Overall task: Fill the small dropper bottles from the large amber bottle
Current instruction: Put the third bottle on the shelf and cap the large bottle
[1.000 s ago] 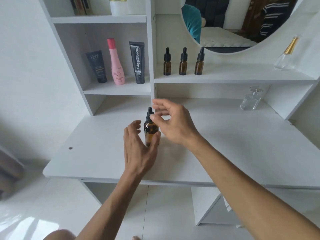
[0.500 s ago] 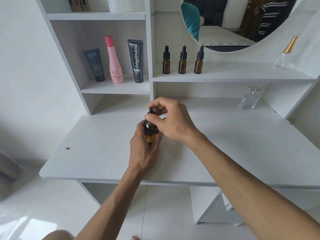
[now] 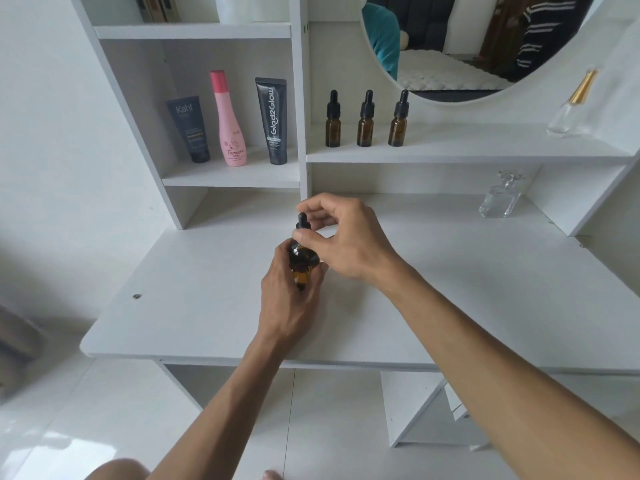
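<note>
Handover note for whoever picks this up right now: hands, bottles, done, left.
Left hand grips the body of the large amber bottle, upright on the desk top.
Right hand pinches its black dropper cap; the cap is on the bottle, and I cannot tell if it is loosened.
Three small dropper bottles stand capped in a row on the shelf under the mirror, untouched.
Done: large bottle in hand, nothing more.
Left: take the cap off, bring the small bottles down, uncap, fill and recap each.
</note>
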The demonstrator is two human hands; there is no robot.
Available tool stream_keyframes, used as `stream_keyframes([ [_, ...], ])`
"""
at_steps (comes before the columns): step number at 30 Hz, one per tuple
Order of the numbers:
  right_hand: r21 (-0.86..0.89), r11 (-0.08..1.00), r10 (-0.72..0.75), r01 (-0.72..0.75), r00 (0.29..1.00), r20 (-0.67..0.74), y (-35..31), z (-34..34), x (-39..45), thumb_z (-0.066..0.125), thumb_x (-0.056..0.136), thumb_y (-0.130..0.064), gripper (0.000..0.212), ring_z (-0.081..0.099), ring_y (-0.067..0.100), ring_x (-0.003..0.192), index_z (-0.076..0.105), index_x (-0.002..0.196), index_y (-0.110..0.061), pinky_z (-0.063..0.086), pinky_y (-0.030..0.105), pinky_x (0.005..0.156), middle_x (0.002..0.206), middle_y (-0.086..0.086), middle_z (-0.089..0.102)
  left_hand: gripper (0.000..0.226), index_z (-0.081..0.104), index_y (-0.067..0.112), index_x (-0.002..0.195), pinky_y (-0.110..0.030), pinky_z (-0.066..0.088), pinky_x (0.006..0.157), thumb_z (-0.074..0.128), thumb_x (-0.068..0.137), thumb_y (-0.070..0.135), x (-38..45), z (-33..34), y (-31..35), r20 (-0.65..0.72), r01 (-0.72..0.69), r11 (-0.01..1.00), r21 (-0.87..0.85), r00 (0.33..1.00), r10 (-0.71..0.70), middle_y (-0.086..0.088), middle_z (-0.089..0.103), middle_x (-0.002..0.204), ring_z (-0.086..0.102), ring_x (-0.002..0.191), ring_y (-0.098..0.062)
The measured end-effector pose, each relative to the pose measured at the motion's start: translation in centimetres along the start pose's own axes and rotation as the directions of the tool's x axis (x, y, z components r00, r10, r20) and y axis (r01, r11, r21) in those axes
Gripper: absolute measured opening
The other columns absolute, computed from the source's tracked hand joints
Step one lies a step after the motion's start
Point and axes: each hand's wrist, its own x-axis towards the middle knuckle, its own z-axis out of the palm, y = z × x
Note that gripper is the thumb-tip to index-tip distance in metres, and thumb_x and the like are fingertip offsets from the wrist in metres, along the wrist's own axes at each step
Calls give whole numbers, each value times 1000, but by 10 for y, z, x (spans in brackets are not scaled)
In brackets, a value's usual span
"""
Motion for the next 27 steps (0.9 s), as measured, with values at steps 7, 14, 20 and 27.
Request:
stream_keyframes([
  [7, 1, 1000, -7, 7, 1000, -9, 3, -2, -1, 79, 84, -18, 27, 69, 6, 90, 73, 110, -20, 53, 10, 76, 96, -8, 74, 37, 44, 39, 118, -22, 52, 78, 67, 93, 26, 1, 1, -3, -7, -21, 1000, -2, 1000, 21, 19, 66, 98, 67, 89, -5],
  [14, 2, 1000, -18, 18, 1000, 14, 3, -4, 0, 76, 86, -15, 28, 69, 7, 94, 71, 112, -21, 55, 16, 82, 98, -9, 73, 38, 45, 38, 120, -23, 54, 78, 68, 93, 26, 1, 1, -5, -10, -33, 999, -11, 999, 33, 17, 66, 101, 68, 90, -6],
  [20, 2, 1000, -21, 21, 1000, 20, 2, -3, 1, 76, 85, -17, 31, 68, 3, 94, 71, 115, -23, 55, 14, 81, 100, -12, 71, 37, 44, 38, 119, -20, 51, 76, 67, 93, 26, 1, 1, -5, -8, -34, 999, -7, 999, 34, 16, 66, 98, 68, 87, -7],
  [27, -17, 1000, -20, 20, 999, 26, 2, -2, 4, 79, 83, -18, 35, 68, 5, 96, 70, 117, -22, 55, 16, 82, 103, -8, 73, 38, 44, 39, 121, -19, 50, 74, 67, 93, 26, 1, 1, -5, -4, -25, 1000, -14, 1000, 25, 16, 67, 99, 68, 87, -8],
])
